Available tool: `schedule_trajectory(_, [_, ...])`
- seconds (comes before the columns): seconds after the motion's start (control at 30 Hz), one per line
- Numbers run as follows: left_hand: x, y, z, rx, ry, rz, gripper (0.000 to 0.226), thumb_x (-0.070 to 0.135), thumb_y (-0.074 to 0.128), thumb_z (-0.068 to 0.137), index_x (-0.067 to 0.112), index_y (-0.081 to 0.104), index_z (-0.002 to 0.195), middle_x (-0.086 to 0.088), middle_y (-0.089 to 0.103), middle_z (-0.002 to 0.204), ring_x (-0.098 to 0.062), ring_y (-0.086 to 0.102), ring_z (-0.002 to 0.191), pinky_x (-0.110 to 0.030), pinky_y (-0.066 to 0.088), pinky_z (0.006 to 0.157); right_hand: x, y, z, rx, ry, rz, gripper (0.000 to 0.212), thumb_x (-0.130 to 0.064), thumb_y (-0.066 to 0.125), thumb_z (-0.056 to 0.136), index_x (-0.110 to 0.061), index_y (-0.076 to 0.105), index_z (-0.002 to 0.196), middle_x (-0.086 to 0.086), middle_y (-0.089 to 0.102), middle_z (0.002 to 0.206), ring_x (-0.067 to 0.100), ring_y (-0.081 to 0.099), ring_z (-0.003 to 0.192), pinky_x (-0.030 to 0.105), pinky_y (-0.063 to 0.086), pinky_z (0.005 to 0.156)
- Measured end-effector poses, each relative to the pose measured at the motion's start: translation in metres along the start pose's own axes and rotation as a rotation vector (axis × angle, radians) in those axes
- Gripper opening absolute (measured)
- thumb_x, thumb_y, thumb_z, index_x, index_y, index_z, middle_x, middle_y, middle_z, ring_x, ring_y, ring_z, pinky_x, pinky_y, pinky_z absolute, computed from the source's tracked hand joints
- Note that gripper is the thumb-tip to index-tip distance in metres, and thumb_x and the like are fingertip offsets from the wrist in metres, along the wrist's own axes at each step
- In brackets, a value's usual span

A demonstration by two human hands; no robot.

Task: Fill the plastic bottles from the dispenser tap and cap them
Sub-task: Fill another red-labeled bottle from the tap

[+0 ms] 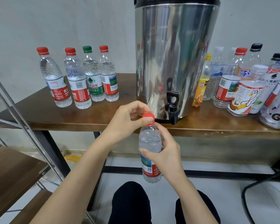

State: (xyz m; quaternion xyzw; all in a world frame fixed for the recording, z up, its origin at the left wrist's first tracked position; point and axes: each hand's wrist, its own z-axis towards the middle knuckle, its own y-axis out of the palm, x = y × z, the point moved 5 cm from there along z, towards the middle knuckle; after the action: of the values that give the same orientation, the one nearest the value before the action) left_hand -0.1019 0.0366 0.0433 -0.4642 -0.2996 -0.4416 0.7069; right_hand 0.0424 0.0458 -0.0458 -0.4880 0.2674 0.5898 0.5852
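A brown wooden counter runs across the view, its front edge just beyond both hands. On it, straight beyond the right hand, a tall shiny steel dispenser stands at the counter's edge. Low down, out past the left hand on its outer side, is a wood and metal shelf rack. Well off to the right of the right hand, a crowd of mixed plastic bottles stands on the counter, with assorted labels and caps. Beyond the left hand and to its left, four water bottles stand upright in a row, filled with water, three capped red and one green. Between the two hands, held upright in the air in front of the counter's edge, is one more plastic bottle, filled nearly to the neck. The right hand is wrapped round its middle, thumb across the front. The left hand pinches the red cap sitting on the bottle's neck, thumb and fingers curled round it. The dispenser's black tap is just right of that cap, not touching it
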Motion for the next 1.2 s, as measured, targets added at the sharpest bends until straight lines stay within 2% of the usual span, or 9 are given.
schedule_trajectory(0.1, [-0.003,-0.012,0.002,-0.009,-0.016,-0.053,0.019,0.005,0.074,0.084,0.016,0.063,0.095,-0.008,0.074,0.098,-0.016,0.07,0.093,-0.034,0.056,0.091,-0.006,0.009,0.009,-0.036,-0.008,-0.001,0.08,-0.021,0.089,0.066,-0.053,0.05,0.128,-0.02,0.061,0.124,0.003,0.058,0.116,0.037,0.053,0.097])
schedule_trajectory(0.2, [-0.008,-0.03,0.006,0.033,-0.029,-0.162,0.025,0.016,0.068,0.091,0.021,0.058,0.114,-0.002,0.073,0.101,-0.009,0.068,0.098,-0.021,0.051,0.089,-0.018,0.018,0.022,-0.07,-0.032,0.032,0.08,-0.021,0.089,0.065,-0.052,0.051,0.128,-0.02,0.061,0.125,0.003,0.059,0.116,0.038,0.053,0.098])
schedule_trajectory(0.3, [-0.03,-0.072,0.014,0.406,-0.001,-0.128,0.035,0.038,0.06,0.096,0.025,0.053,0.127,0.003,0.067,0.115,-0.003,0.061,0.11,-0.019,0.045,0.094,-0.041,0.026,0.044,-0.085,-0.067,0.088,0.079,-0.029,0.087,0.062,-0.056,0.05,0.126,-0.02,0.062,0.126,0.007,0.06,0.117,0.043,0.052,0.099])
schedule_trajectory(0.4, [-0.069,-0.114,0.011,0.865,-0.008,-0.007,0.031,0.033,0.053,0.102,0.02,0.051,0.13,0.006,0.058,0.122,-0.006,0.053,0.116,-0.032,0.045,0.103,-0.071,0.037,0.071,-0.082,-0.144,0.14,0.079,-0.015,0.088,0.067,-0.053,0.049,0.124,-0.022,0.063,0.122,0.004,0.061,0.115,0.041,0.052,0.099])
schedule_trajectory(0.5, [-0.106,-0.138,0.013,1.037,-0.062,0.28,0.041,0.031,0.047,0.103,0.009,0.046,0.138,-0.008,0.05,0.139,-0.025,0.041,0.132,-0.038,0.029,0.112,-0.091,0.057,0.104,-0.026,-0.221,0.155,0.077,-0.019,0.089,0.068,-0.046,0.051,0.129,-0.018,0.064,0.124,0.005,0.062,0.113,0.042,0.053,0.098])
schedule_trajectory(0.67, [-0.147,-0.149,0.025,0.978,-0.229,0.506,0.05,0.034,0.042,0.105,0.011,0.035,0.149,-0.013,0.034,0.156,-0.033,0.025,0.145,-0.049,0.02,0.117,-0.092,0.105,0.15,0.023,-0.277,0.068,0.087,-0.032,0.086,0.072,-0.034,0.04,0.146,-0.01,0.053,0.14,0.005,0.051,0.127,0.042,0.045,0.107])
schedule_trajectory(0.83, [-0.164,-0.151,0.031,0.934,-0.274,0.631,0.052,0.037,0.037,0.104,0.015,0.03,0.151,-0.012,0.031,0.158,-0.033,0.027,0.145,-0.053,0.023,0.116,-0.083,0.138,0.18,-0.035,-0.273,0.018,0.086,-0.03,0.077,0.084,-0.035,0.026,0.154,-0.009,0.043,0.149,0.005,0.041,0.133,0.032,0.037,0.109])
schedule_trajectory(1.0, [-0.167,-0.149,0.028,0.973,-0.274,0.677,0.051,0.039,0.037,0.103,0.016,0.033,0.149,-0.011,0.034,0.156,-0.033,0.031,0.142,-0.052,0.027,0.114,-0.077,0.175,0.206,-0.034,-0.281,-0.047,0.088,-0.037,0.072,0.087,-0.037,0.017,0.155,-0.007,0.033,0.158,0.015,0.032,0.144,0.042,0.034,0.115])
schedule_trajectory(1.2, [-0.17,-0.15,0.029,0.962,-0.293,0.697,0.057,0.049,0.023,0.102,0.019,0.03,0.149,-0.009,0.034,0.157,-0.03,0.03,0.144,-0.051,0.025,0.116,-0.075,0.203,0.232,-0.025,-0.3,-0.117,0.088,-0.035,0.069,0.089,-0.029,0.013,0.157,-0.005,0.024,0.162,0.014,0.024,0.148,0.023,0.025,0.105])
